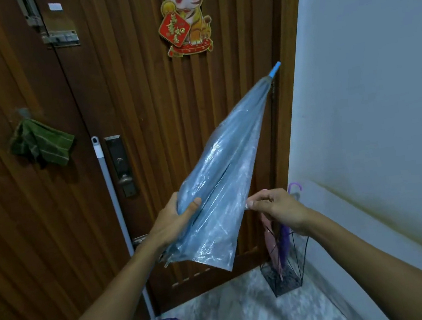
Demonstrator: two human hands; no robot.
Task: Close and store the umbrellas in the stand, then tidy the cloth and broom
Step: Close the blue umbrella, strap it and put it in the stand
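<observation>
A folded, translucent blue umbrella (222,174) points up and to the right, its light-blue tip near the door's edge. My left hand (177,218) grips the gathered canopy low down. My right hand (275,205) pinches the loose edge of the canopy. Below my right hand, a black wire umbrella stand (287,276) sits on the floor in the corner, holding a pink umbrella (269,238) and a purple umbrella (284,238). A green cloth (41,144) hangs from a hook on the door. A broom (122,225) with a grey handle and purple head leans against the door.
A brown wooden door (143,101) fills the view, with a lock plate and handle (122,168) and a tiger decoration (185,15). A white wall (369,85) stands at the right. The floor (238,317) is grey marble tile.
</observation>
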